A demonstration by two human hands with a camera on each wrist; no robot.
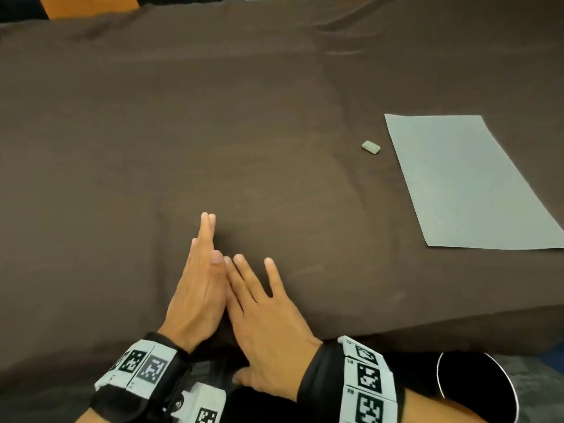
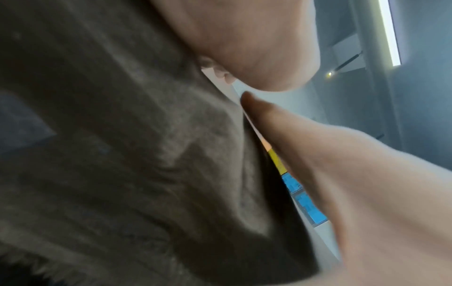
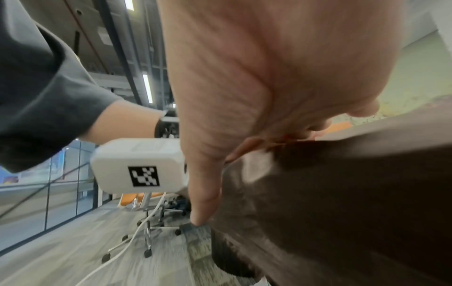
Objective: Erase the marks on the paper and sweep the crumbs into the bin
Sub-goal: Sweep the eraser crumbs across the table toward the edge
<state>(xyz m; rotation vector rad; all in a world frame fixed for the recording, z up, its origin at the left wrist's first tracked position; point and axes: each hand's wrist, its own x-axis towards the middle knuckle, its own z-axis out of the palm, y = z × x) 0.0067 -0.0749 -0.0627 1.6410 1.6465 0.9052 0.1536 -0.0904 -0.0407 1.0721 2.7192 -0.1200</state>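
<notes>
Both hands lie flat with straight fingers, left hand [image 1: 200, 288] edge-on against the right hand [image 1: 262, 312]; sweep crumbs right of the fingertips toward the bin [image 1: 476, 389], staying low on the desk [image 1: 244, 132].

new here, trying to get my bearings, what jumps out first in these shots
Two bare hands lie side by side, fingers straight, on the brown cloth near its front edge: left hand, right hand. Far right lies a pale sheet of paper with a small eraser beside its left edge. A dark bin sits below the table edge.
</notes>
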